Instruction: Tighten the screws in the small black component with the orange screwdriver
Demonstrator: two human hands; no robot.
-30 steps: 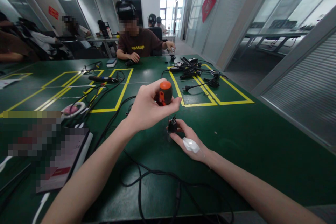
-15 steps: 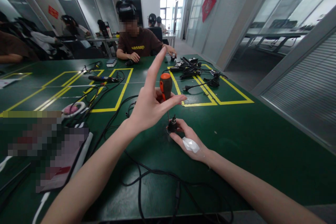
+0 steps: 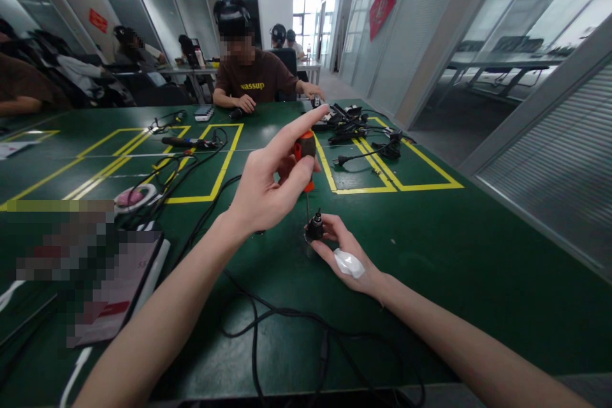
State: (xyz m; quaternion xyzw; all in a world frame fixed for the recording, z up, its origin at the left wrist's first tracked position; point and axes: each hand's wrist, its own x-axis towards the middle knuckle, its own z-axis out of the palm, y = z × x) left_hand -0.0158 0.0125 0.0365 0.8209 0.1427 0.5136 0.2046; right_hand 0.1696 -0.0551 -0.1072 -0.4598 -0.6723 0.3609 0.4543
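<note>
A green worktop point(image 3: 454, 280) spreads wide. Above it, the left hand point(image 3: 268, 188) points its index finger forward, other fingers closed around a near-upright screwdriver point(image 3: 308, 145). The right hand point(image 3: 348, 248) lies lower, fingers pinching a small black part point(image 3: 315, 228) beside the screwdriver's shaft.

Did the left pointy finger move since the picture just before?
Yes. On the left hand, the pointing finger swung right and down, toward the cable pile.

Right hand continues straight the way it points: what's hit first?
Likely the screwdriver shaft, just past the black part in the right hand's fingers; depth is unclear, so I can't tell if shaft and part touch.
</note>
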